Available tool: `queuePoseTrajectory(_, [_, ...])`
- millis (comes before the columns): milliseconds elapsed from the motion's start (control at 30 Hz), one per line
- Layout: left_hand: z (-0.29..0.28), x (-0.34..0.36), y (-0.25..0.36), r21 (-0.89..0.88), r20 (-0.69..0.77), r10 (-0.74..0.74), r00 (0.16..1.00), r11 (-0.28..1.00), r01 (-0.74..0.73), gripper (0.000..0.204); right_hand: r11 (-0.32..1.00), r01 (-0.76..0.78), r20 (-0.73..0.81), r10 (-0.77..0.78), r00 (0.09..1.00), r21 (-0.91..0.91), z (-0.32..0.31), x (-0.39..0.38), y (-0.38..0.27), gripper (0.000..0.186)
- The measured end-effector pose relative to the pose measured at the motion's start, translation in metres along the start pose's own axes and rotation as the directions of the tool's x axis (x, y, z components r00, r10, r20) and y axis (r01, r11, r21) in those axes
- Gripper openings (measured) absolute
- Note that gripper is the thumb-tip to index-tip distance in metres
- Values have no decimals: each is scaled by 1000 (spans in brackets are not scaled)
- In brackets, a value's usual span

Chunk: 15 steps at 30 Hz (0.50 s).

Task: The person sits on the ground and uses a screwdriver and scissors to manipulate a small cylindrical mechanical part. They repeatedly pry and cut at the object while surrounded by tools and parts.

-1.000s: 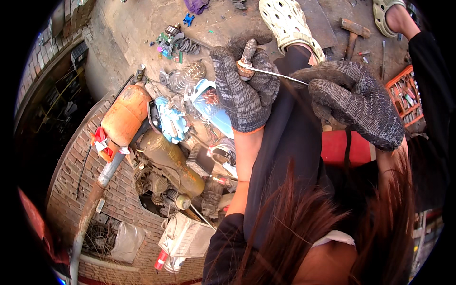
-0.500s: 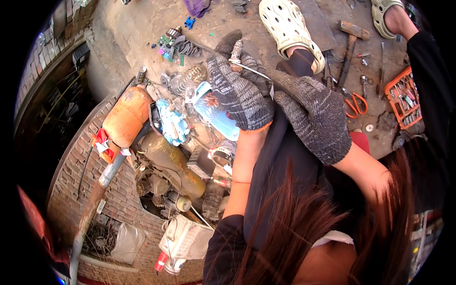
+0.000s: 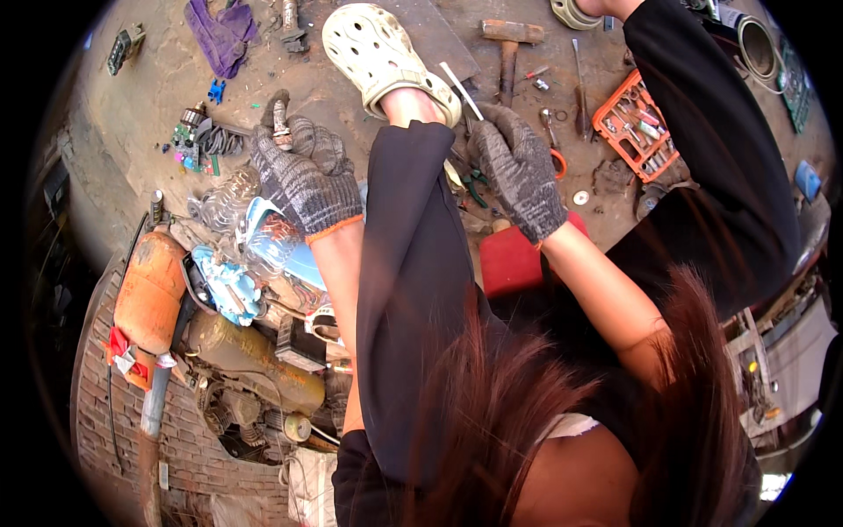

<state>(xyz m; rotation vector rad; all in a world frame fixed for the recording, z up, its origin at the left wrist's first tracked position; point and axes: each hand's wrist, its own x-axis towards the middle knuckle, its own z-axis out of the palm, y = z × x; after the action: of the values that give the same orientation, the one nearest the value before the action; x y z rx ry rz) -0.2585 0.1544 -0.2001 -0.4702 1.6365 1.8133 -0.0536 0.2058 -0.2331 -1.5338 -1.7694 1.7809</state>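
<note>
My left hand (image 3: 307, 180), in a grey knit glove, is closed on a small, worn, cylindrical metal part (image 3: 282, 132), which sticks up from its fingers left of my dark trouser leg (image 3: 408, 202). My right hand (image 3: 514, 167), gloved alike, grips a thin light metal strip (image 3: 458, 86), whose free end points up beside my pale clog (image 3: 364, 48). The strip is apart from the metal part. Orange-handled scissors (image 3: 558, 162) and dark pliers (image 3: 474, 189) lie partly hidden near my right hand.
An orange tool case (image 3: 615, 114), a hammer (image 3: 512, 32) and screwdriver (image 3: 581, 97) lie on the ground. A circuit board (image 3: 189, 140), purple cloth (image 3: 219, 39) and plastic scraps (image 3: 224, 202) are left. An orange cylinder (image 3: 149, 290) and yellowish tank (image 3: 246, 360) lie lower left, a red seat (image 3: 509, 263) beneath me.
My right hand has drawn the strip away from the metal part, now pointing it upward. My left hand still holds the part. The whole view has shifted, so surroundings appear further left.
</note>
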Motion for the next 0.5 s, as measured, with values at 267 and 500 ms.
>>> queuePoseTrajectory(267, [-9, 4, -8, -143, 257, -136, 957, 974, 177, 36, 766, -233, -445, -77, 892, -599, -44, 26, 149, 51])
queuePoseTrajectory(500, [-5, -3, -4, -189, 320, -142, 937, 959, 210, 34, 522, -85, -50, 80, 996, -849, -20, -20, 186, 30])
